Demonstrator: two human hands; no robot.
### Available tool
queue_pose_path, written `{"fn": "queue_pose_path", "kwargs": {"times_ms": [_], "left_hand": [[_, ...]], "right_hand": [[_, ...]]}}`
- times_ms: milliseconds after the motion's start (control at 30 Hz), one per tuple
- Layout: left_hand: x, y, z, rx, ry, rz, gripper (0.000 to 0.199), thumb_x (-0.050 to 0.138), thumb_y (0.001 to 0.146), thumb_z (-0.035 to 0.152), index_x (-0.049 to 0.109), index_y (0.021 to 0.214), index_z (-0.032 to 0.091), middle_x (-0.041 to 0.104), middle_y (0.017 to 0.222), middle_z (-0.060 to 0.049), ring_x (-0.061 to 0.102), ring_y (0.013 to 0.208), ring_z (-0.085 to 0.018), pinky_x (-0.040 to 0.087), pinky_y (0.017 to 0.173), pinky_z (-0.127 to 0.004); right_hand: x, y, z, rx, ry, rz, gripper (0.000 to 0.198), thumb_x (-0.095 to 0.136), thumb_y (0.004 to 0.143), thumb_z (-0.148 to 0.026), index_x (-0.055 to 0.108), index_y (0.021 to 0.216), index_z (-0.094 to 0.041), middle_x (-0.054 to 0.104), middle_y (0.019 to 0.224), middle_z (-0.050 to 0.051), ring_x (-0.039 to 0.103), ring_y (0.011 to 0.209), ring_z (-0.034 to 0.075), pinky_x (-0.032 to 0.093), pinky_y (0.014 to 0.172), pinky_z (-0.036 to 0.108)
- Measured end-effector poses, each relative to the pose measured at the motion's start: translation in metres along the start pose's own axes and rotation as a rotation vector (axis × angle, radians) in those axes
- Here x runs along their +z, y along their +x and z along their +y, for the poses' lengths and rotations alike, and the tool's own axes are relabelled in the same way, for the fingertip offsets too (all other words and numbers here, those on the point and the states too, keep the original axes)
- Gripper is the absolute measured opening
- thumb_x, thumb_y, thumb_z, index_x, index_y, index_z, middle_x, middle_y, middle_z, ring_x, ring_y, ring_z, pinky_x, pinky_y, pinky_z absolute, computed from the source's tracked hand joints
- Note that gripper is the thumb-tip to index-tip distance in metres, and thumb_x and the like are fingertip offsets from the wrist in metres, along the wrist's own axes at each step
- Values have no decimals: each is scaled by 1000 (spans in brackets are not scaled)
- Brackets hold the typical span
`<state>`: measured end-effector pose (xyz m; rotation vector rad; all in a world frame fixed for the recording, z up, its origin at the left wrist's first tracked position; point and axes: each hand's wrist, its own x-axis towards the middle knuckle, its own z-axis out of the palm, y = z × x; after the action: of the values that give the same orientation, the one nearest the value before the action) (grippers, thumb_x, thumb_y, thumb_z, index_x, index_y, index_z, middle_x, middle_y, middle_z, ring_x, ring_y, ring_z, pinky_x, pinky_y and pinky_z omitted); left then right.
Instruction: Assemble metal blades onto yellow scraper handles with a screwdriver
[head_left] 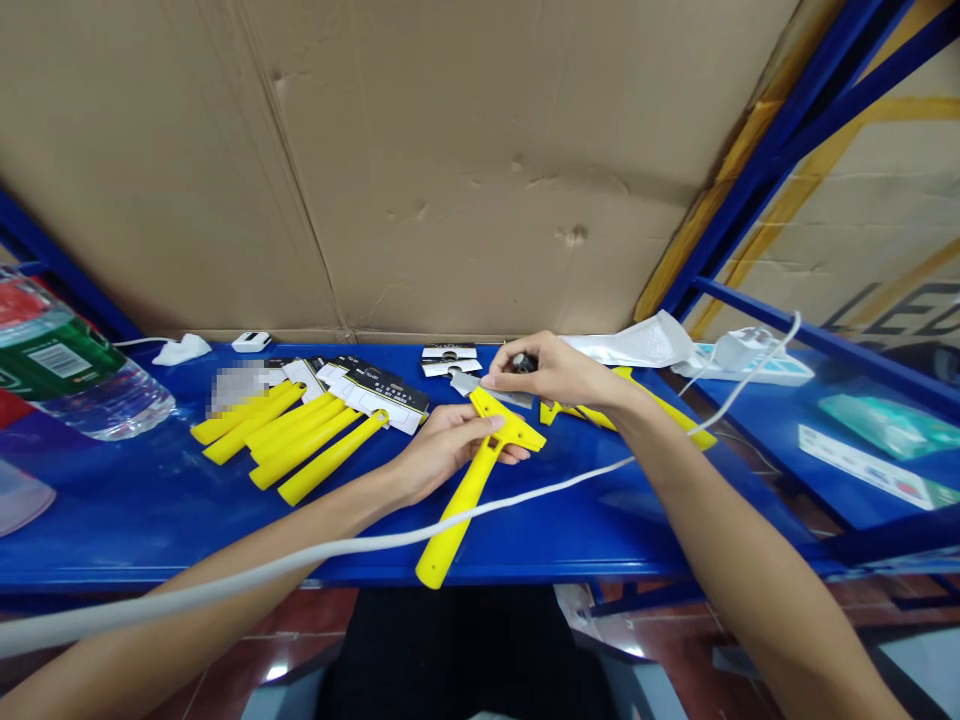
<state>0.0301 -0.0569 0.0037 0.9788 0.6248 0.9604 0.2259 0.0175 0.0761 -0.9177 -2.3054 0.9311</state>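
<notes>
From the head camera, we see a shiny blue table (pixel 570 540) with a tall brown cardboard wall (pixel 450 150) behind it. Blue metal bars (pixel 772 150) rise at the right, where more cardboard has big letters on it, and the floor (pixel 300 655) below is red-brown. A clear bottle (pixel 112 405) with a green label is at the far left; we can't tell how full it is. Near it a see-through tub (pixel 21 500) is cut off by the edge, so we can't see what it holds. A thin white bag (pixel 637 345) lies at the back, just beside a power strip (pixel 757 370) with a white plug in it. At the right is a clear packet (pixel 889 422) with something green inside. A white cord (pixel 397 540) runs across in front of us. Our left hand (pixel 442 445) is closed around the head of a yellow scraper (pixel 459 510), held near the front of the table with its handle pointing down toward us. Our right hand (pixel 551 365) is curled closed just above, pinching a gray blade (pixel 466 383), with a black knob (pixel 525 362) by its fingers. More yellow scrapers (pixel 330 458) with paper cards (pixel 386 398) lie side by side at the left.
</notes>
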Motion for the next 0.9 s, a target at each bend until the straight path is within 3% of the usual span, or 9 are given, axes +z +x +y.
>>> {"fn": "queue_pose_path", "kwargs": {"times_ms": [333, 533, 900], "left_hand": [[-4, 1, -2, 61, -52, 42, 27, 82, 90, 27, 83, 102, 4, 84, 100, -23, 83, 87, -28, 65, 88, -36], [-5, 1, -1, 85, -33, 40, 31, 83, 89, 30, 83, 103, 2, 83, 100, -23, 82, 87, -28, 64, 88, -36], [-5, 2, -1, 108, 1, 68, 32, 87, 87, 33, 83, 101, 4, 84, 98, -22, 82, 86, -28, 64, 88, -36]], "right_hand": [[-2, -1, 1, 35, 41, -83, 41, 75, 93, -58, 74, 90, -18, 59, 68, -3, 48, 57, 9, 35, 53, 24], [-9, -4, -1, -30, 37, -109, 29, 76, 95, -46, 76, 89, -17, 58, 69, -4, 42, 57, 7, 35, 56, 25], [-15, -6, 7, -20, 36, -194, 35, 78, 93, -53, 76, 92, -19, 57, 67, -5, 43, 54, 8, 31, 49, 23]]}}
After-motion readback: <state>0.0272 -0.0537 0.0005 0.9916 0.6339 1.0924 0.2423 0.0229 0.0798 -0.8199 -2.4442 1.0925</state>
